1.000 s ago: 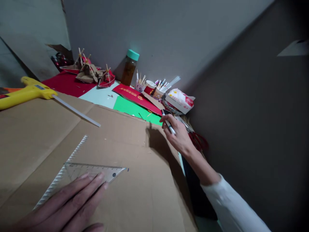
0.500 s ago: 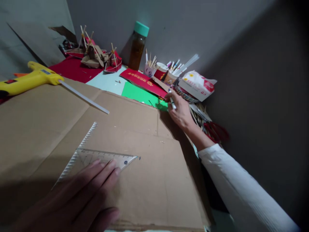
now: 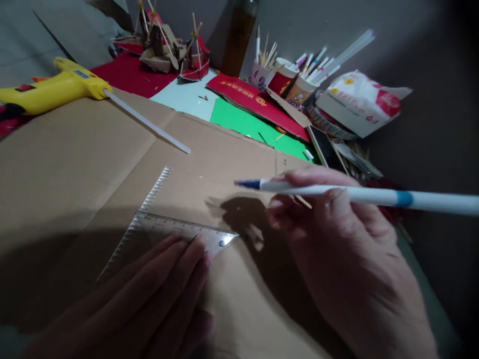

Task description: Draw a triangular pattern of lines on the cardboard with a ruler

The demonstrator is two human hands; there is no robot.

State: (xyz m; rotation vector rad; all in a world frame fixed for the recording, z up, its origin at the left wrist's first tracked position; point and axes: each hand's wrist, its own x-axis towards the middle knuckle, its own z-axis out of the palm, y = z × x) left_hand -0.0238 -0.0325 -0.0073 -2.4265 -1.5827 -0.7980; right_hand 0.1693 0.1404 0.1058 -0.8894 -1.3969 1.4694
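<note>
My left hand [image 3: 149,299] lies flat, fingers stretched out, pressing a clear plastic set square [image 3: 168,229] onto a large sheet of brown cardboard [image 3: 75,164]. My right hand [image 3: 344,259] is closed around a white pen with a blue tip [image 3: 337,192], which lies almost level above the cardboard, its tip pointing left, just right of the set square's corner. The hand's shadow falls on the cardboard between the two hands.
A yellow glue gun [image 3: 56,89] with a white glue stick [image 3: 149,124] rests at the cardboard's far left edge. Behind lie red, pale blue and green sheets [image 3: 243,122], small cardboard models [image 3: 164,45], cups of pens and sticks [image 3: 288,82], a bottle [image 3: 239,35], a white packet [image 3: 359,102] and a dark phone [image 3: 327,149].
My right hand has come back from the far clutter near the cups, carrying the pen, to a spot above the cardboard beside the set square. The view has tilted down and closer.
</note>
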